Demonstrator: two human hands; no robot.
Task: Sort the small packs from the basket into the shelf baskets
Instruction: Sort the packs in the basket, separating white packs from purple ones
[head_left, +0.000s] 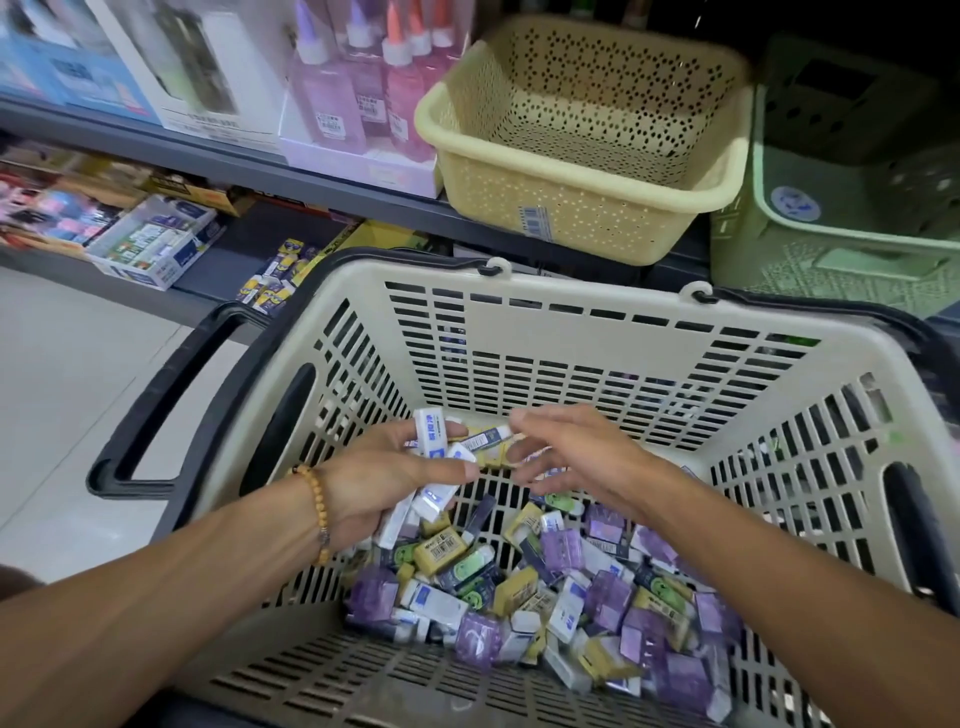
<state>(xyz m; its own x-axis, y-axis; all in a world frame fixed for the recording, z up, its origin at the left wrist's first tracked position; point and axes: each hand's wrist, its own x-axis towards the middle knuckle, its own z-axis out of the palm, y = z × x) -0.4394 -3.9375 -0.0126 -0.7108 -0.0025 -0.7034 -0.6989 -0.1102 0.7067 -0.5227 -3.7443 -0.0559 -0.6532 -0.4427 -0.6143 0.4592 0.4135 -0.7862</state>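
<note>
At frame centre, left hand (395, 467) clutches white packs (441, 452); right hand (566, 457), fingers spread, reaches left toward them.

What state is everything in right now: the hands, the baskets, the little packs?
Left hand: holds several white packs.
Right hand: fingers spread, reaching toward those packs; nothing clearly held.
Shopping basket: partly filled, handles folded down.
Loose packs: mixed purple, yellow and white, piled on the basket floor.
Cream shelf basket: on the shelf, no packs visible inside.
Green shelf basket: contents unclear.
</note>
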